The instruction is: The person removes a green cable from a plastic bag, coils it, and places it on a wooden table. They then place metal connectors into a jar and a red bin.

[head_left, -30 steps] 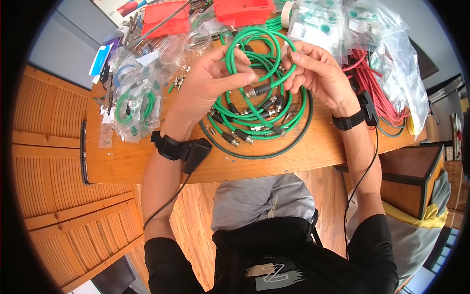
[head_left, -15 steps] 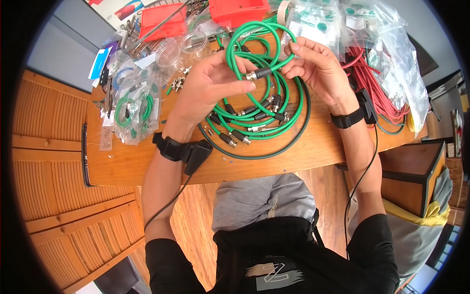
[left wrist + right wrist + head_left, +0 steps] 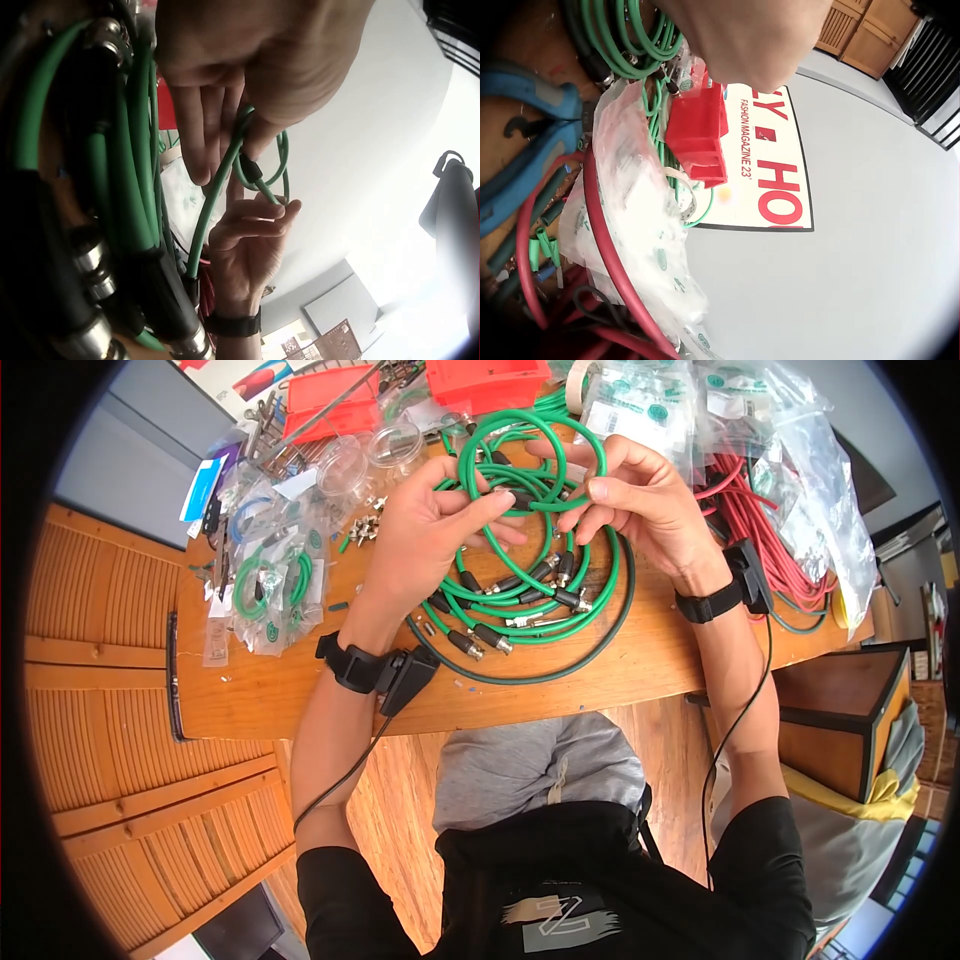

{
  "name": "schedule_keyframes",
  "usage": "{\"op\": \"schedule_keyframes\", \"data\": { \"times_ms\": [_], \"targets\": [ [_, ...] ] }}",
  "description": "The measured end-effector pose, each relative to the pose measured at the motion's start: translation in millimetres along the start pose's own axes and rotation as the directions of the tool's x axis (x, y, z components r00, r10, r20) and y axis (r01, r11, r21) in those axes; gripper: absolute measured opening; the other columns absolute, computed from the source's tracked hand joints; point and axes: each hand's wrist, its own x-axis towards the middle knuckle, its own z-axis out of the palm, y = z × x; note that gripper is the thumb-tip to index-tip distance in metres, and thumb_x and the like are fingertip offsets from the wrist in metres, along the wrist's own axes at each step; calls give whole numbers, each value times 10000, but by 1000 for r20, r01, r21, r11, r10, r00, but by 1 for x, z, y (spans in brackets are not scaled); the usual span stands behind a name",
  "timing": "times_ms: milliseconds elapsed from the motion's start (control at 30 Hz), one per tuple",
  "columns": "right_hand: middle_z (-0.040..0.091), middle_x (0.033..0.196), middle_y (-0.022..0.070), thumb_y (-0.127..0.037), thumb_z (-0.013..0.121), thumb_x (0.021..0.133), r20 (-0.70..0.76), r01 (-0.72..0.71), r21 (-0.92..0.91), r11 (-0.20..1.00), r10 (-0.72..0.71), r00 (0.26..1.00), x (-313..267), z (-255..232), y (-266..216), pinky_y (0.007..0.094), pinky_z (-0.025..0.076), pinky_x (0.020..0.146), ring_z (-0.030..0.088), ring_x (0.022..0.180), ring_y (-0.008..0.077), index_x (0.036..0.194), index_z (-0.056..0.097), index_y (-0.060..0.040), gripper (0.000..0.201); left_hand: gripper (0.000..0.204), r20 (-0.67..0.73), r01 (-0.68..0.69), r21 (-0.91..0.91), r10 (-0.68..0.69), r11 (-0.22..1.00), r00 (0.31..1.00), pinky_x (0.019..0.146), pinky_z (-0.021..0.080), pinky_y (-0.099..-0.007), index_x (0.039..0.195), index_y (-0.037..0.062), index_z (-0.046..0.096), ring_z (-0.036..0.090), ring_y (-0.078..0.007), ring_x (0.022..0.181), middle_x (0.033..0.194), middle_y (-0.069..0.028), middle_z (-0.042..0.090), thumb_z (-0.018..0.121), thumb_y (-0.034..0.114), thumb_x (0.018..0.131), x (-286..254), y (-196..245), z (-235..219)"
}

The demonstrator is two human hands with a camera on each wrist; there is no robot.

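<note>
A small coil of green cable (image 3: 604, 454) is held up between the two hands, above a larger pile of green cables (image 3: 606, 596) with black-sleeved metal connectors. My left hand (image 3: 420, 545) pinches the coil near a black connector sleeve (image 3: 519, 501), with the thumb on top. From the other side my right hand (image 3: 650, 505) pinches the coil between thumb and fingers. In the left wrist view the sleeve (image 3: 249, 166) lies under the left thumb, and the right hand (image 3: 251, 259) is beyond it. The right wrist view hides the right fingers behind the hand (image 3: 746, 37).
Red trays (image 3: 335, 398), clear round containers (image 3: 396, 444) and loose metal connectors (image 3: 364, 530) lie behind and left. Plastic bags (image 3: 640, 420) and red cables (image 3: 750, 510) are at the right. Blue-handled pliers (image 3: 540, 142) show in the right wrist view.
The sleeved cable end has moved left, under the left thumb, where the left hand now pinches it. The metal tip that showed before is now hidden. The right fingers have shifted along the coil.
</note>
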Motion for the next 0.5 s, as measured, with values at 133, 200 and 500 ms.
{"op": "schedule_keyframes", "data": {
  "times_ms": [133, 200, 500],
  "targets": [
    [706, 1115, 224, -44, 706, 932, 14, -6, -109, 994, 8, 1000, 0, 1, 6, 329, 629, 650, 743, 778, 237, 878, 614, -20, 109, 191, 31, -31, 18, 31, 999, 999, 694, 607, -307, 1064, 5, 523, 744, -227, 857, 951, -130, 719, 666, 93, 975, -1, -2, 7],
    [710, 1110, 231, -46, 713, 928, 24, 2, -132, 991, 1, 1000, 1, 4, 5, 318, 621, 636, 737, 747, 220, 869, 614, -24, 118, 181, 69, -24, 14, 23, 1000, 997, 676, 606, -299, 1042, 11, 516, 742, -219, 842, 938, -132, 717, 664, 91, 976, 0, -6, 6],
    [743, 819, 150, -19, 791, 859, -64, -27, -268, 963, 10, 998, 4, 10, 12, 276, 580, 550, 712, 612, 170, 750, 528, -60, 287, 167, 167, -23, -16, 25, 1000, 986, 638, 598, -286, 999, 24, 516, 736, -198, 818, 922, -128, 711, 664, 99, 978, -3, -7, 16]
  ]
}}
